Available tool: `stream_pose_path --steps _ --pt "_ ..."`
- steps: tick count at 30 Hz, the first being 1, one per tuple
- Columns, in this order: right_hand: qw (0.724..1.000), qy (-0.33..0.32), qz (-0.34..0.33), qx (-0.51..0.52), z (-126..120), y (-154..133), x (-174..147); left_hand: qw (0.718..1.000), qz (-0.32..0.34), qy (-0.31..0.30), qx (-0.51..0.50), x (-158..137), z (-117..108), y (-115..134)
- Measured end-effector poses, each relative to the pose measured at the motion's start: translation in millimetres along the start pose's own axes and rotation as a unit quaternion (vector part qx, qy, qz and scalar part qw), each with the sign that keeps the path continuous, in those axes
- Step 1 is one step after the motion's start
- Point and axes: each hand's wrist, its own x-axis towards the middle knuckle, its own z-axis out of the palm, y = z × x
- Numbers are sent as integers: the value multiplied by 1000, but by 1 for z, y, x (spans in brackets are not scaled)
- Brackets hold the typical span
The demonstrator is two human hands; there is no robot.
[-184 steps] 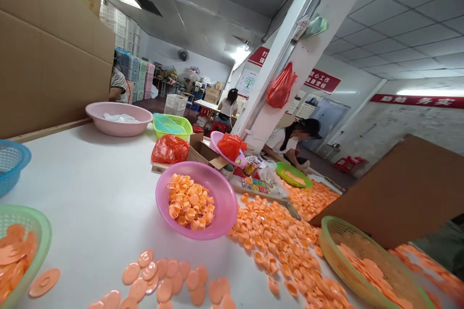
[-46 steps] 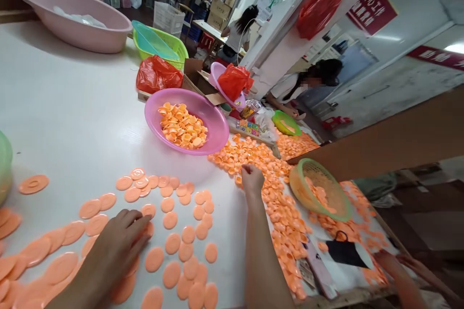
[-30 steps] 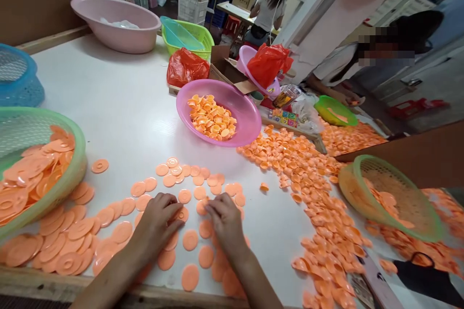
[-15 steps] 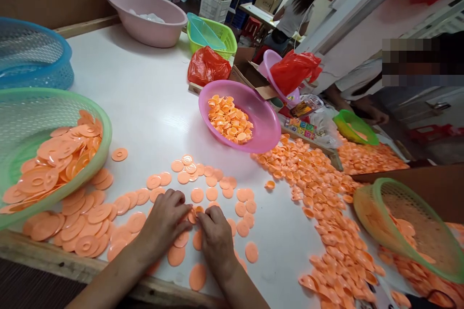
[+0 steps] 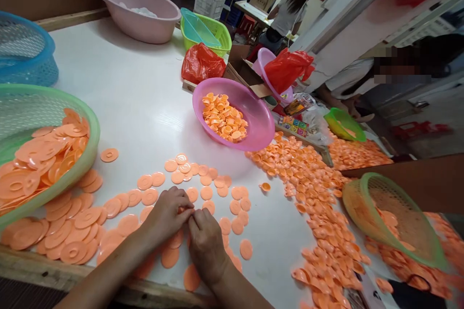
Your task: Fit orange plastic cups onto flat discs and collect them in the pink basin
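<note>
My left hand (image 5: 169,216) and my right hand (image 5: 206,246) meet over the near part of the white table (image 5: 141,77). Both are closed, fingertips pinched together on a small orange plastic piece that the fingers mostly hide. Around them lie flat orange plastic discs (image 5: 246,249), some single and some overlapping, like small saucers. A heap of tiny orange cups (image 5: 308,178) spreads over the table to the right of my hands. One loose cup (image 5: 266,187) lies apart from it. Beyond my hands, a pink bowl (image 5: 263,128) holds more small cups.
A green basket (image 5: 94,130) of larger discs stands at left, before a blue basket (image 5: 54,65). Another green basket (image 5: 406,203) tilts at right. A pale pink basin (image 5: 145,29), red bags (image 5: 203,63) and a carton (image 5: 235,67) stand farther back. Two people are beyond.
My fingertips have drawn closer together and now cover the small orange cup that showed between them. The whole view has shifted slightly, so things appear farther left.
</note>
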Motion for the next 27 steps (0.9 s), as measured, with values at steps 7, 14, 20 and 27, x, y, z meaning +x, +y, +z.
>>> stream_pose_path --steps 7,14,20,27 --pt "998 10 -36 -48 9 -5 5 997 -15 18 73 4 13 -2" --pt "999 15 21 19 -3 -1 3 998 -37 23 38 5 0 4" --pt "978 124 166 39 -61 71 94 975 73 144 150 35 -22 -2" --pt "929 222 292 51 -84 190 108 951 125 129 250 12 -10 -21"
